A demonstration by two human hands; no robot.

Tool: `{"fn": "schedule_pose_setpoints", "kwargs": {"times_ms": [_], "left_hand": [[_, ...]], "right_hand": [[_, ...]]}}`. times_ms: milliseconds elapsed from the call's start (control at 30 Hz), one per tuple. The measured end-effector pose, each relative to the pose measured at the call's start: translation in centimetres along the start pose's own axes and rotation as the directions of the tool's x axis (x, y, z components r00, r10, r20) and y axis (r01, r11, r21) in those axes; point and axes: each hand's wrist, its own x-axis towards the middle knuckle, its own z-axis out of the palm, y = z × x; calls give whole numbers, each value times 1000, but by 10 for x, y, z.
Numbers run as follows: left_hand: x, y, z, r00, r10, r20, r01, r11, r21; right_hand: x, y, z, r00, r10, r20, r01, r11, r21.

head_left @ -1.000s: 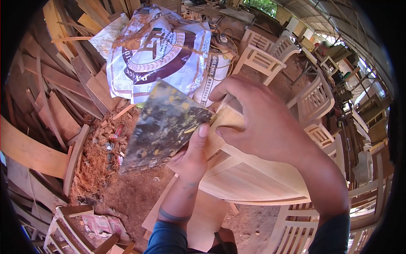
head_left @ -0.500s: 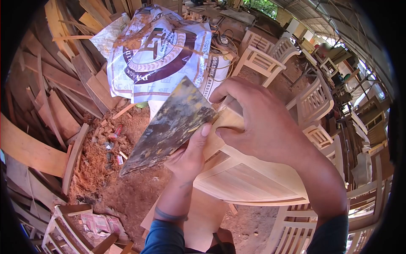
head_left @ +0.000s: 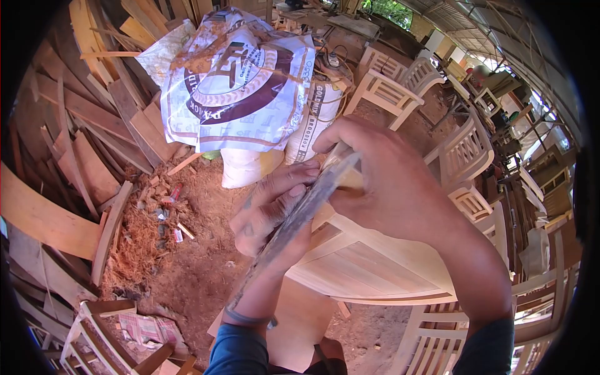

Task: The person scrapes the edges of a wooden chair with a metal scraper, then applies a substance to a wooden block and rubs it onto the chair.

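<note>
My left hand (head_left: 270, 209) grips a wide, stained putty scraper (head_left: 294, 222), now turned almost edge-on so only its thin side shows. My right hand (head_left: 390, 187) is closed over the top corner of a pale unfinished wooden chair (head_left: 369, 259), its fingers at the scraper's upper end. The scraper's tip meets the chair's wood under my right fingers; the contact spot is hidden.
Printed white sacks (head_left: 240, 87) lean against stacked planks (head_left: 94, 125) at the left. Wood shavings and scraps (head_left: 147, 219) litter the dirt floor. Several unfinished chairs (head_left: 400, 87) crowd the right side and a small chair frame (head_left: 106, 337) lies at the lower left.
My left hand has rotated the scraper from showing its broad stained face to nearly edge-on, and brought it closer against the chair's corner. My right hand has stayed put.
</note>
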Motion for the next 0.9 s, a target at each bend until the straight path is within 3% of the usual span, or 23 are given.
{"fn": "schedule_pose_setpoints", "kwargs": {"times_ms": [33, 100, 167, 300, 533, 733, 900], "left_hand": [[1, -1, 2, 999, 35, 1, -35, 999, 23], [-3, -1, -6, 996, -81, 34, 81, 997, -8], [0, 12, -4, 970, -242, 13, 241, 959, -152], [7, 16, -3, 962, -273, -14, 261, 933, -248], [19, 3, -10, 996, -83, 20, 84, 995, -55], [19, 3, -32, 954, -237, 183, 246, 969, -28], [21, 7, -28, 980, -170, 103, 178, 981, -73]], "right_hand": [[0, 2, 2, 1000, -5, -16, 5, 1000, 9], [-2, 2, 3, 999, 3, -36, -3, 1000, 10], [-2, 0, 2, 999, 26, -44, -26, 1000, -1], [-2, 1, 3, 999, 14, -31, -13, 1000, 22], [-4, -1, 3, 999, -1, -33, 0, 999, -43], [-2, -5, -2, 999, 36, 30, -35, 999, -36], [-3, -3, 4, 999, 25, -25, -25, 1000, -14]]}}
